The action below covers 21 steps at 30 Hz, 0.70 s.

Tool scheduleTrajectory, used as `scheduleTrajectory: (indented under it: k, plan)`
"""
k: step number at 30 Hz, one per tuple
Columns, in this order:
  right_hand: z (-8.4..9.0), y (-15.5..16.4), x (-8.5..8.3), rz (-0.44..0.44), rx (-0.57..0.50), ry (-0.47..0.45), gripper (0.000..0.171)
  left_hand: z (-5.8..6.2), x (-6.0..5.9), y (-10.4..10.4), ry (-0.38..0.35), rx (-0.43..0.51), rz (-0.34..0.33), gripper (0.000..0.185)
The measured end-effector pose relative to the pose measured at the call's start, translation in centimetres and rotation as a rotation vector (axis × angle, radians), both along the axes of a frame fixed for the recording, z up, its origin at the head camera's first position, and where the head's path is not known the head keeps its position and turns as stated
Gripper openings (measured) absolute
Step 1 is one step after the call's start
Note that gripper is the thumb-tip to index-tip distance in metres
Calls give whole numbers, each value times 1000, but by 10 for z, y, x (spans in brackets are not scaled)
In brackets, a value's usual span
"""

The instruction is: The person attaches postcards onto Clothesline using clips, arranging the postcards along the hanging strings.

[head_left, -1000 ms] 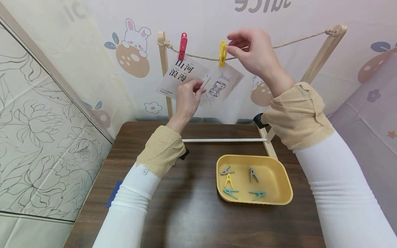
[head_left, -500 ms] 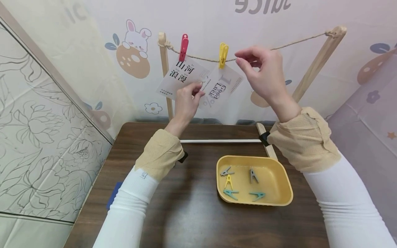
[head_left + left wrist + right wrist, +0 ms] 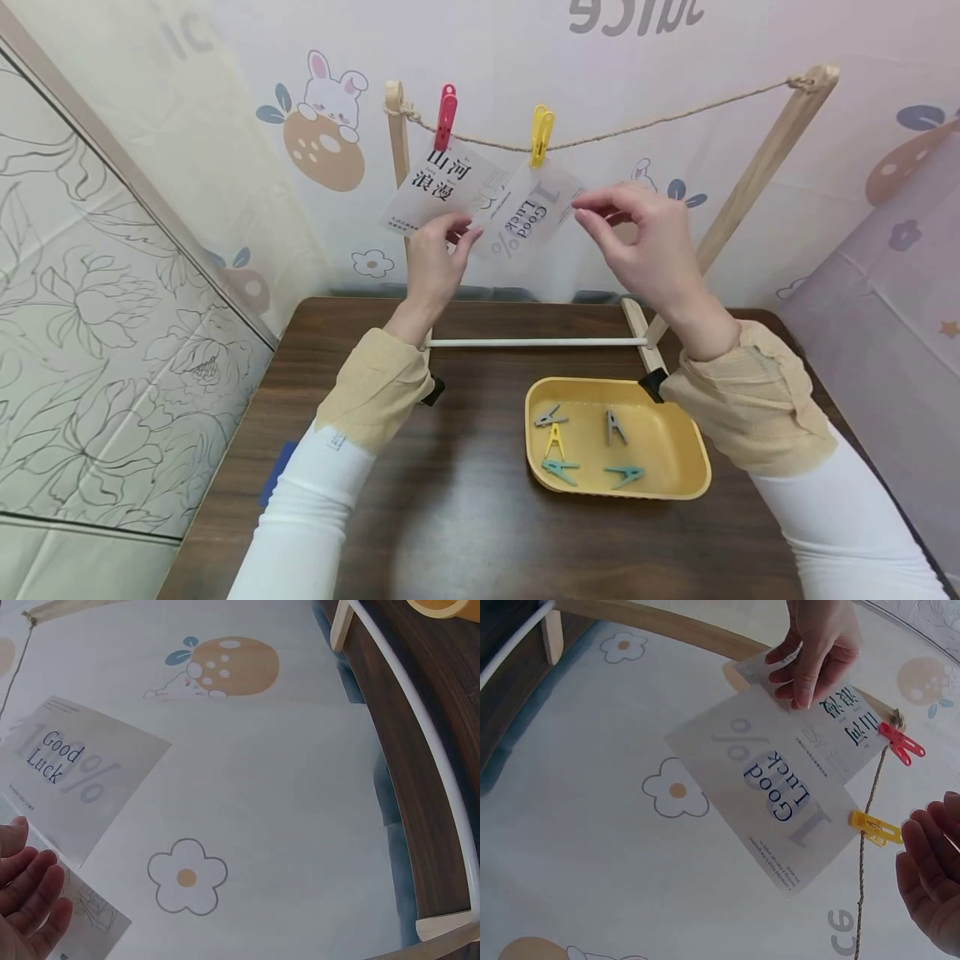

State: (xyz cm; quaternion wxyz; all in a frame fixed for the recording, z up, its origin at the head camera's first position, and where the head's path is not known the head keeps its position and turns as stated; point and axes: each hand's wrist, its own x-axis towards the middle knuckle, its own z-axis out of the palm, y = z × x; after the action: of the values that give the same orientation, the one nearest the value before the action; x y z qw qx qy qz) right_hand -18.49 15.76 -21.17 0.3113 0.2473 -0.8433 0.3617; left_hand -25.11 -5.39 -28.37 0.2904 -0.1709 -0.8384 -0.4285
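Two empty grips: the left hand [image 3: 435, 262], thumb and bent fingers parted, hovers by the paper's lower edge, though whether it brushes it cannot be told; the right hand [image 3: 651, 242], fingers loosely bent, hangs off the right side of the "Good Luck" card [image 3: 534, 204]. A second earlier, that hand was up at the yellow peg [image 3: 541, 137]; it has since come down and away, and the left has slipped leftward off the card. The peg, it appears, now bears the card unaided. The card hangs tilted from the rope [image 3: 637, 127], overlapping a second card [image 3: 420, 196] with Chinese characters, fastened by a red peg [image 3: 446, 118]. A wooden post [image 3: 772, 172] carries the rope's right end. Below, on a dark table [image 3: 465, 467], a yellow tray [image 3: 663, 454] holds five loose pegs [image 3: 626, 476].
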Motion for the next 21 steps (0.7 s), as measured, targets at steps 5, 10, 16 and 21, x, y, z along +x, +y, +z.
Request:
scheduleTrajectory:
  k: [5, 10, 16, 21]
  plan:
    - [-12, 3, 11, 30, 24, 32, 12, -6, 3, -7, 24, 36, 1, 18]
    - [-26, 7, 18, 23, 55, 24, 11, -11, 11, -13, 15, 30, -3, 17]
    - [-45, 12, 25, 37, 81, 6, 12, -20, 26, -20, 2, 15, -25, 13]
    - [-58, 14, 30, 48, 89, -14, 10, -27, 35, -25, -17, 11, -41, 10]
